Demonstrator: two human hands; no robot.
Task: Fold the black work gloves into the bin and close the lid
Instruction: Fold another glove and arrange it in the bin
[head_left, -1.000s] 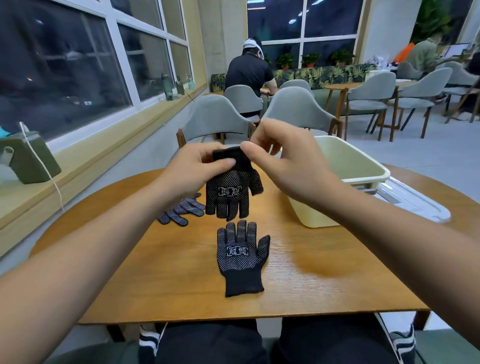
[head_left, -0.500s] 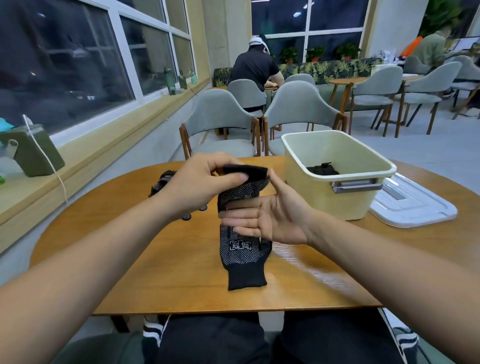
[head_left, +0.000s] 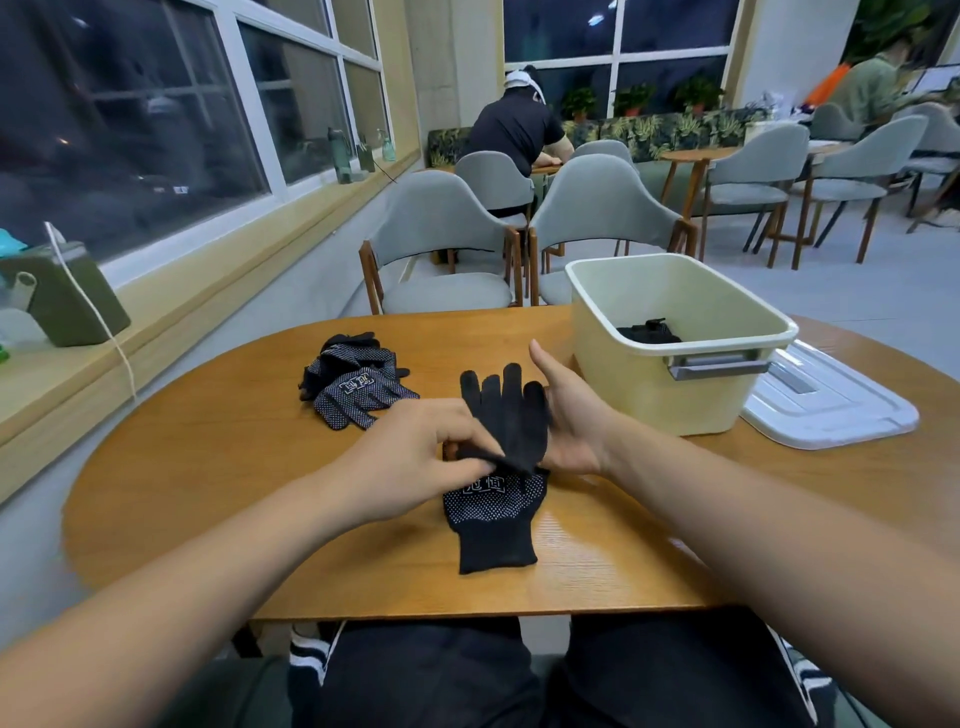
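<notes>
Black glove (head_left: 511, 415): left fingers (head_left: 467, 435) pinch, right hand (head_left: 571, 421) flat

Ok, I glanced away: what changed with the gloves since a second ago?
The black knit glove, held up by both hands, came down onto the dotted black glove. The left hand still pinches it; the right hand let go and rests open against it. Glove pile, cream plastic bin and white lid stayed put.

L hand (head_left: 410, 462) pinching, R hand (head_left: 571, 415) open, thumb up, palm prob. leftward
</notes>
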